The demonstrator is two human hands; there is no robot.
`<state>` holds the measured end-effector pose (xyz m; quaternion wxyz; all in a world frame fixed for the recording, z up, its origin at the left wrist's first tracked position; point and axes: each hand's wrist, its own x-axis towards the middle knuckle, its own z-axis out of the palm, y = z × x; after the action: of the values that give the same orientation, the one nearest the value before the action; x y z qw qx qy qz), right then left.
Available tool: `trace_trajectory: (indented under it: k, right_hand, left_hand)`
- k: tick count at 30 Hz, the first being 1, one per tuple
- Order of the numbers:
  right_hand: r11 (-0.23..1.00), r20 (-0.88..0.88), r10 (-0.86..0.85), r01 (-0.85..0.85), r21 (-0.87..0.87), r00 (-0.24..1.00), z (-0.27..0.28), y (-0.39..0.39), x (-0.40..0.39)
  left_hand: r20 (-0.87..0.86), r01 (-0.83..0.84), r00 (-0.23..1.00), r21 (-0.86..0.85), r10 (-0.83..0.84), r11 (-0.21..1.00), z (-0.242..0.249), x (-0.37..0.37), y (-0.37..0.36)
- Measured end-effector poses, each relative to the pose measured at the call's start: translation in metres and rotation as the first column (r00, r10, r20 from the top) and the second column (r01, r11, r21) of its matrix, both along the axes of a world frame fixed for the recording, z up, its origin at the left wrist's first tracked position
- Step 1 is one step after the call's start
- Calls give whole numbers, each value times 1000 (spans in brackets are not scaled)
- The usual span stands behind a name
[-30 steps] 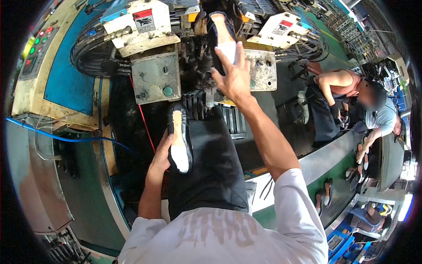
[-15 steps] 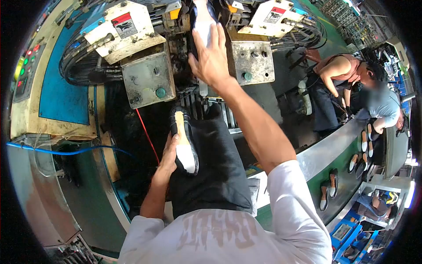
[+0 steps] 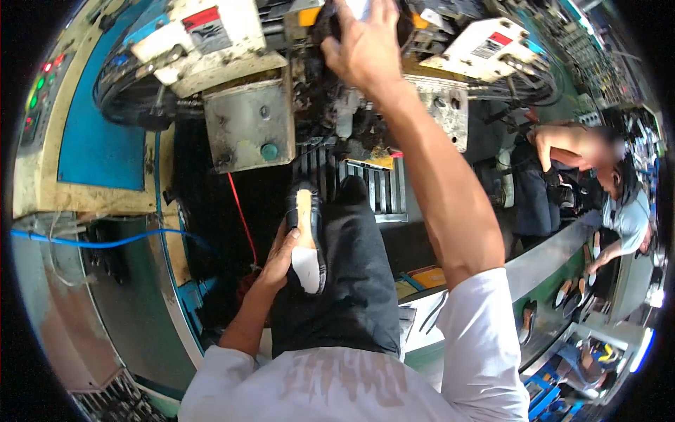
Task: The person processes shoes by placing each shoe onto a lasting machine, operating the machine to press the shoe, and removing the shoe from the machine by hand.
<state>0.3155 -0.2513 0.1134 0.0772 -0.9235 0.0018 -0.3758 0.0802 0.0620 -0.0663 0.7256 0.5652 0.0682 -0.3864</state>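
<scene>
My left hand (image 3: 280,260) is wrapped round a black shoe (image 3: 307,271) and holds it sole side up over my left thigh. Its underside shows a white forepart and a tan strip toward the heel. At the top of the view, my right hand (image 3: 369,53) grips another shoe (image 3: 358,8) at the machine's middle. Some white of that shoe's underside shows between the fingers; the rest is hidden by the hand and cut off by the frame.
Metal control boxes (image 3: 249,123) and hoses flank the machine's centre. A blue hose (image 3: 105,243) crosses at left. At right, several shoes lie on a green conveyor (image 3: 545,299), with two co-workers (image 3: 562,151) beyond it. One co-worker's arm reaches toward the shoes.
The view has shifted, with the machine now higher in it. My right hand stays at the shoe in the machine, and my left keeps its shoe. A co-worker's arm now extends over the conveyor.
</scene>
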Motion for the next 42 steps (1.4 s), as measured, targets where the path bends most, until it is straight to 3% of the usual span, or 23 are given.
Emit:
trace_trajectory:
  k: [4,5,6,8,9,12,13,14,15,16,18,20,21,22,24,25,26,27,28,31,32,36,42]
  right_hand:
    - [976,-56,-1,-11,-218,998,30,-21,-7]
    - [973,-62,21,-35,-230,998,37,-25,-8]
    - [956,-41,24,-35,-292,999,36,-36,3]
    - [963,1,177,-173,-205,984,43,-27,1]
    - [955,24,252,-245,-168,967,46,-23,0]
    - [947,46,188,-168,-275,981,19,-52,-1]
    - [939,98,178,-139,-314,979,5,-52,-12]
    - [957,98,209,-182,-226,973,-6,-39,-35]
    - [965,105,240,-225,-138,965,-17,-26,-58]
    - [947,75,309,-314,65,948,-33,-9,-84]
    - [974,-190,218,-226,-24,957,-93,-9,-135]
    - [922,-297,384,-349,165,874,-187,-24,-176]
    - [900,-393,393,-261,350,831,-211,-11,-202]
    - [850,-482,416,-142,507,771,-231,4,-227]
    - [790,-530,485,-89,606,695,-279,12,-261]
    - [788,-533,494,-93,609,687,-276,23,-269]
    - [873,-528,461,-258,414,713,-271,34,-276]
    - [902,-512,428,-392,182,745,-267,40,-280]
    - [907,-511,417,-382,178,752,-264,40,-278]
    - [869,-604,472,-223,442,642,-260,23,-268]
    - [876,-620,458,-206,436,637,-257,24,-268]
    - [923,-590,365,-195,333,720,-256,41,-283]
    - [977,-545,162,-55,207,823,-257,76,-289]
  left_hand:
    - [-54,44,998,-2,-44,999,-32,-6,15]
    - [-12,38,999,39,-37,999,13,0,6]
    - [54,-12,998,-24,13,1000,-19,-6,5]
    - [108,33,994,-46,-28,998,16,-2,11]
    - [119,-20,993,-46,25,999,6,-7,14]
    - [155,-146,978,8,143,989,6,-20,36]
    - [137,-200,968,-93,212,975,9,-28,53]
    - [117,-248,955,-193,274,949,13,-39,78]
    - [113,-320,935,-134,335,938,38,-49,105]
    - [73,-404,910,-56,407,913,26,-65,136]
    - [-23,-493,862,188,506,849,29,-94,204]
    - [-17,-778,604,204,797,594,60,-137,259]
    - [61,-806,588,135,807,577,41,-167,306]
    - [83,-829,522,284,849,482,57,-190,328]
    - [125,-792,386,553,914,258,89,-236,373]
    - [207,-785,310,606,928,126,93,-261,392]
    - [305,-796,321,601,897,80,48,-302,447]
    - [306,-775,242,632,921,-6,68,-318,444]
    - [350,-742,248,669,903,-55,44,-354,479]
    - [481,-839,258,541,838,-53,11,-438,507]
    - [669,-909,321,417,671,19,-69,-504,562]
    - [424,-654,480,757,768,-9,-58,-504,547]
    - [87,-99,743,995,663,-19,-42,-455,561]
